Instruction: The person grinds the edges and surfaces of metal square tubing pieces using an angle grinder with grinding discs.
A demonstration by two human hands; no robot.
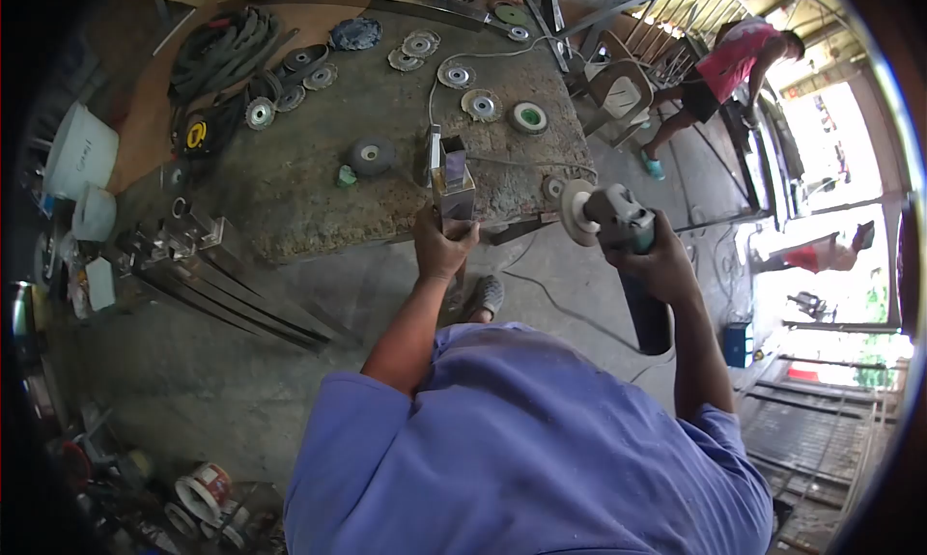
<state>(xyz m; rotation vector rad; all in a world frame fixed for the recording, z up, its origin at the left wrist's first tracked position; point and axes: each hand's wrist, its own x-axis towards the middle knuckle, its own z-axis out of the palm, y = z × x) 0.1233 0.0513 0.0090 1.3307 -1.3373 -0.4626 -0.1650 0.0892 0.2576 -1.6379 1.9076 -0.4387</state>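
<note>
Blue-violet shirt (531, 439), worn; left hand (446, 248), fingers closed round shiny metal piece (457, 203) at worktable (299, 193) edge; right hand (664, 260), wrapped about angle grinder (620, 210) near table's corner.

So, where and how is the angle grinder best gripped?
Probably around the dark body of the angle grinder, just behind its head, coming from the side away from the disc. The body is long and narrow enough to wrap; the right hand holds it just behind the head.

worn workbench (309, 173), scattered abrasive discs (481, 105), crumpled blue bundle (355, 34)
</note>
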